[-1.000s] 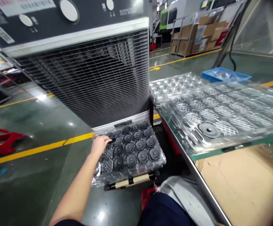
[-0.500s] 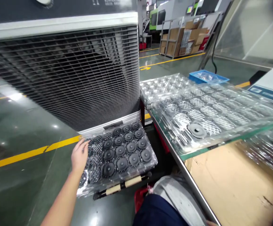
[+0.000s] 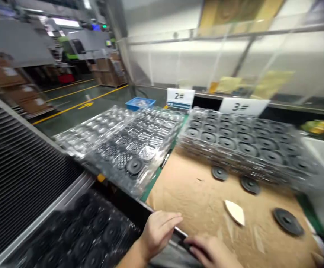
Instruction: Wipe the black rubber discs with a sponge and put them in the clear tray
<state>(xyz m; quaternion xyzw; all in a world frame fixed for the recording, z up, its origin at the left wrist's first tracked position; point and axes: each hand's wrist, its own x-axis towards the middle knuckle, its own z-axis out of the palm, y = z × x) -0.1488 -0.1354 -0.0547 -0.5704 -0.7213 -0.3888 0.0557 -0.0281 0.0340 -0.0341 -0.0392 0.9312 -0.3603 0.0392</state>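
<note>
My left hand (image 3: 159,230) is above the table's near edge, loosely curved with its fingers partly stretched out and nothing visible in it. Beside it, at the bottom of the view, my blurred right hand (image 3: 213,250) closes on a dark, thin-edged piece (image 3: 193,247), which looks like a black disc; most of it is hidden. On the brown cardboard (image 3: 189,197) lie a pale leaf-shaped piece (image 3: 235,212) and three black ribbed discs, the nearest to the right being a larger disc (image 3: 288,222).
Stacked clear trays of black discs (image 3: 234,139) stand behind the cardboard. Leftward is a clear tray (image 3: 147,136) with one disc (image 3: 134,165). A lower disc-filled tray (image 3: 95,230) sits beside the grilled machine (image 3: 19,175). A blue bin (image 3: 140,103) and number signs (image 3: 180,98) are behind.
My view has swung right from the lower tray to the cardboard-covered table. My left hand has left the lower tray's edge and is now by the table edge. My right hand shows more fully.
</note>
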